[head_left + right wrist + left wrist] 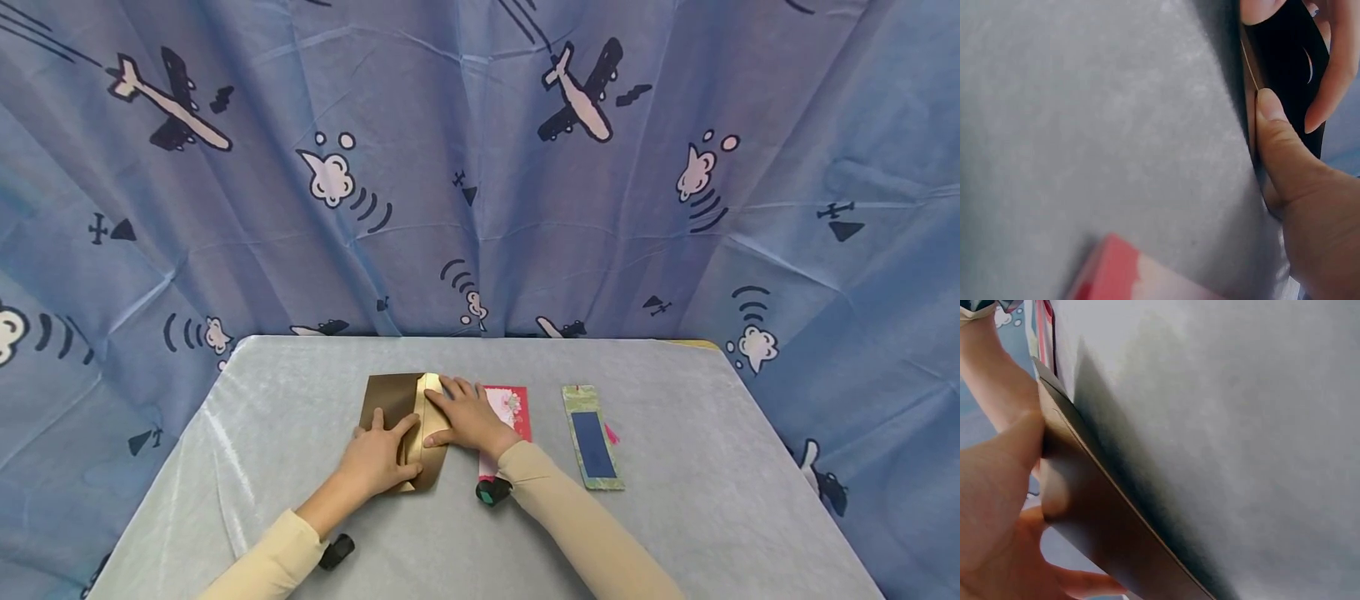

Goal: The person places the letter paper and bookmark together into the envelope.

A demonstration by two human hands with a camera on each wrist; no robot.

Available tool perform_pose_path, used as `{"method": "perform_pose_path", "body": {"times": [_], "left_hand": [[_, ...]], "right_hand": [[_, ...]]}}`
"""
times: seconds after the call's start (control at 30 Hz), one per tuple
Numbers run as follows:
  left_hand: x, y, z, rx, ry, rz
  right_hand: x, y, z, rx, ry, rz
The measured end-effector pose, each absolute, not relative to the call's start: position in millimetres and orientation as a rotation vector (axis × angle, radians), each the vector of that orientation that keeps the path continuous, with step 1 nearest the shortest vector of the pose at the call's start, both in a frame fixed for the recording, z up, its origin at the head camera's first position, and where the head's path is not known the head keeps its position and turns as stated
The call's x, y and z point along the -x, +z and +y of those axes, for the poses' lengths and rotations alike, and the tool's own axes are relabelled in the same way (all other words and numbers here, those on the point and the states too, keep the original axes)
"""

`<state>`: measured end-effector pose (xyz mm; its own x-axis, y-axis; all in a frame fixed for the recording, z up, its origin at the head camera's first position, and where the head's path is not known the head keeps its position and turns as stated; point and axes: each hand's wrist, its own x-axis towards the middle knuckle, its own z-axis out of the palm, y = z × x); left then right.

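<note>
A brown folded card with a shiny gold flap lies left of the table's middle. My left hand, fingers spread, presses on its left part and the flap's edge. Over the gold flap's right side rests my right hand, its fingers stretched toward the far edge. In the left wrist view the card shows its brown side edge-on, slightly raised off the cloth. The right wrist view has my right thumb against the card's side edge, with fingers of the other hand at its dark face.
Just right of the card, a pink and red printed card lies partly under my right forearm. Farther right is a green bookmark-like pack with a dark blue panel and a pink tassel. A blue patterned curtain hangs behind the white-covered table.
</note>
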<state>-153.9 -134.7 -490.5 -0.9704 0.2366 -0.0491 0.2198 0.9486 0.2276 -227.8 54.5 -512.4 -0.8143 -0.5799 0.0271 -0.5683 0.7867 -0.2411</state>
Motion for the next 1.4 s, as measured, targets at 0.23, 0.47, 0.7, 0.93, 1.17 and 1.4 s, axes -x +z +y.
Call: {"method": "perform_pose_path", "body": {"times": [0.23,0.47,0.7,0.93,1.17,1.4], "left_hand": [[151.7,-490.1,-139.4,-0.392,0.441,3.057],[150.7,-494.3,-139.9,-0.397,0.438,3.088],[151.0,-500.8,-138.6,-0.377,0.420,3.109],[150.3,-500.3,-136.5,-0.353,0.387,3.139],[149.8,-501.1,-136.6,-0.357,0.384,3.156],[148.8,-502.6,-135.9,-0.381,0.348,3.188]], "right_hand": [[228.8,-516.6,55.1,0.970,-0.343,2.973],[226.8,-513.4,53.7,0.951,-0.336,2.978],[225.4,-514.3,52.3,0.908,-0.313,2.987],[225.3,-516.2,52.4,0.889,-0.351,2.993],[224.6,-517.3,53.4,0.898,-0.375,3.012],[226.0,-521.5,54.5,0.881,-0.404,3.007]]}}
